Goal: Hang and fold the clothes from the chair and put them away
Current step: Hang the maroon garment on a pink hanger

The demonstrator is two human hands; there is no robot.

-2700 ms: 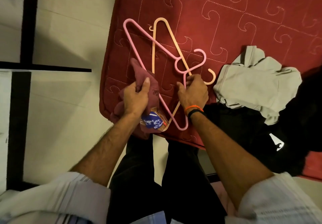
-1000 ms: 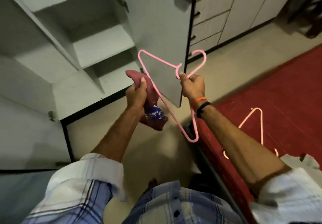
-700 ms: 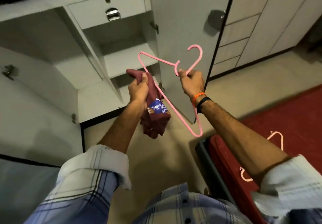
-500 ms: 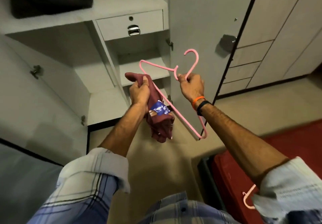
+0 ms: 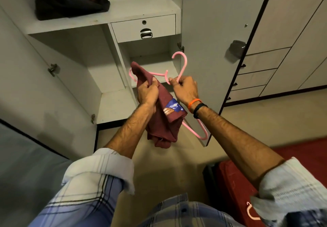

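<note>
Your left hand [image 5: 147,94] clamps maroon shirt [image 5: 164,120], right hand [image 5: 184,89] grips pink hanger [image 5: 182,64] neck — both before open wardrobe [image 5: 141,5]. Risk — bunched shirt slips off hanger shoulder.

A maroon shirt [image 5: 163,120] with a blue print, a pink hanger [image 5: 182,65], plaid sleeves [image 5: 92,188].

Head-worn view, downward toward wardrobe [image 5: 145,5]
</note>
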